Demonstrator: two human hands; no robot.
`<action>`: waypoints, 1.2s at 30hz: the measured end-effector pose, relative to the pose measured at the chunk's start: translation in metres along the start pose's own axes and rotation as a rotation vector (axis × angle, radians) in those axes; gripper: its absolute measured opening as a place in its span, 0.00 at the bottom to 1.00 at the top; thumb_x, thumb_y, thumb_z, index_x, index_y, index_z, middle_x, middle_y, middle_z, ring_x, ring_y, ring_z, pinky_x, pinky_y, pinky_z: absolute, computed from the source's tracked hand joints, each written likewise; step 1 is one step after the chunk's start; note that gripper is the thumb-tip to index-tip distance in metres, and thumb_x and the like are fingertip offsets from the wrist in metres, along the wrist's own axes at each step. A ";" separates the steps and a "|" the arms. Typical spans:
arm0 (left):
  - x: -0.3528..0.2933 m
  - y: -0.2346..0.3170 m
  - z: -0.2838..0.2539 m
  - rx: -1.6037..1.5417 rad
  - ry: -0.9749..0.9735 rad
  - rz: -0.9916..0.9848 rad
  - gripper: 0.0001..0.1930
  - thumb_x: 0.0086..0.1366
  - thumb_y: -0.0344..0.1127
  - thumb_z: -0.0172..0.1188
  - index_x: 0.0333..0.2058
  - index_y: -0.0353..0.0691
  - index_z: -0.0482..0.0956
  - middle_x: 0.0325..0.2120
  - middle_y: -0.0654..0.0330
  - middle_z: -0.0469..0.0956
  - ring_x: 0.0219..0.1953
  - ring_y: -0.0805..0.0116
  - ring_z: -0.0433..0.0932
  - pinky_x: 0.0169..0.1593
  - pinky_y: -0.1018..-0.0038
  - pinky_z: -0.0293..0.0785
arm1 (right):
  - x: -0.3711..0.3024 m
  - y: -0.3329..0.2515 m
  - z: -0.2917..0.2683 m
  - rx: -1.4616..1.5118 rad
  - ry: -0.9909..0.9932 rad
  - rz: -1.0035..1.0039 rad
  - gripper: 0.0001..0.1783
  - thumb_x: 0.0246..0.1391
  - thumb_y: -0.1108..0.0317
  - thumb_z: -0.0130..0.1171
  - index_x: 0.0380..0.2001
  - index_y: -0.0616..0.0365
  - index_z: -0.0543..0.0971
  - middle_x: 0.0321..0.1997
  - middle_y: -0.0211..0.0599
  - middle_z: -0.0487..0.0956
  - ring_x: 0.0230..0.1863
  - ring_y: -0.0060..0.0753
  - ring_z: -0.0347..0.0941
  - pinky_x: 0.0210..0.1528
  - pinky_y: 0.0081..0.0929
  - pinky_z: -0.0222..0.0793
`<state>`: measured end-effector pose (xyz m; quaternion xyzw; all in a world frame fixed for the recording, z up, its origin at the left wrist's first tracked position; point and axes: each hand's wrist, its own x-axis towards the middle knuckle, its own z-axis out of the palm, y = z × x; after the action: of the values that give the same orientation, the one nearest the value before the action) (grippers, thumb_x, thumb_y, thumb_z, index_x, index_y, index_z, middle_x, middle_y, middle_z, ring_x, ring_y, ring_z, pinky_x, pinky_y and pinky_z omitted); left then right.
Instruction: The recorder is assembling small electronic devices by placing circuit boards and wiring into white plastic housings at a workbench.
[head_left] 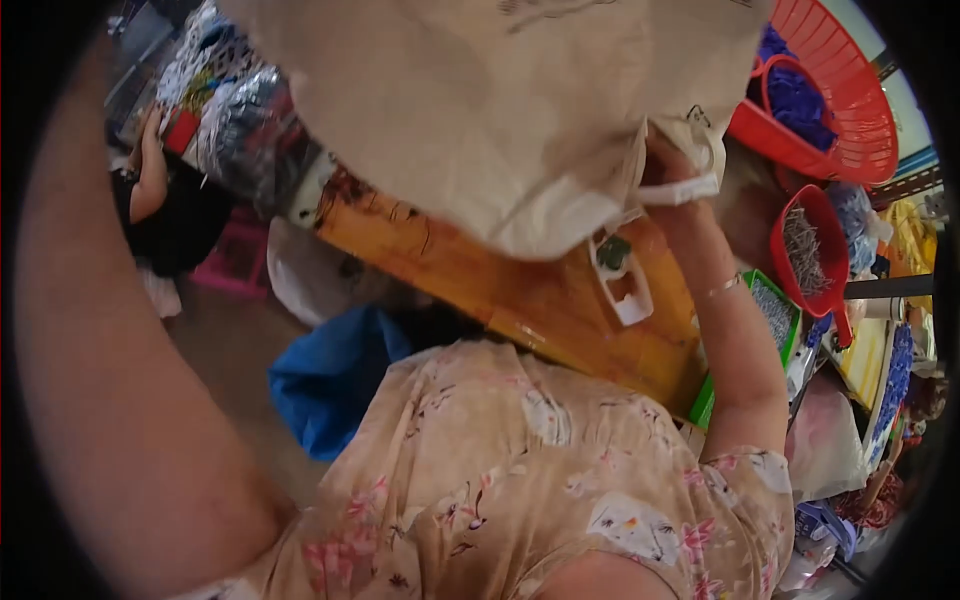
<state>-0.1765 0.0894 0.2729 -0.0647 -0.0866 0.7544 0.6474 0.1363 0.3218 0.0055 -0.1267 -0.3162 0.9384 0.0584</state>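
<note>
A large beige bag (480,110), printed with dark marks, is held up in front of me and fills the top of the view. At its right edge my right hand (672,178) is closed on a gathered fold, with a white strip lying across the hand. Cloth covers most of its fingers. My left forearm (110,330) rises along the left side and leaves the view, so that hand is out of sight. Below the bag, a small white tray (628,300) with a dark green thing in it lies on the orange tabletop (560,340).
Right of the table are a red basket (862,90) with purple material, a red scoop (838,235) of metal pins and a green tray (702,408) of small pieces. A blue bag (335,380) is near my left side. Another person's arm (150,170) shows far left.
</note>
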 end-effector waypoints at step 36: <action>0.046 -0.011 -0.123 0.687 -0.468 0.075 0.20 0.67 0.43 0.49 0.52 0.37 0.71 0.40 0.58 0.77 0.39 0.66 0.77 0.42 0.71 0.75 | -0.040 -0.151 0.097 -1.110 0.256 -0.832 0.29 0.55 0.62 0.59 0.58 0.58 0.65 0.49 0.47 0.77 0.42 0.38 0.77 0.46 0.38 0.75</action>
<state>-0.1468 0.1419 0.1554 0.3252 0.0275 0.7569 0.5662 0.1528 0.3783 0.1798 -0.1159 -0.7609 0.5159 0.3759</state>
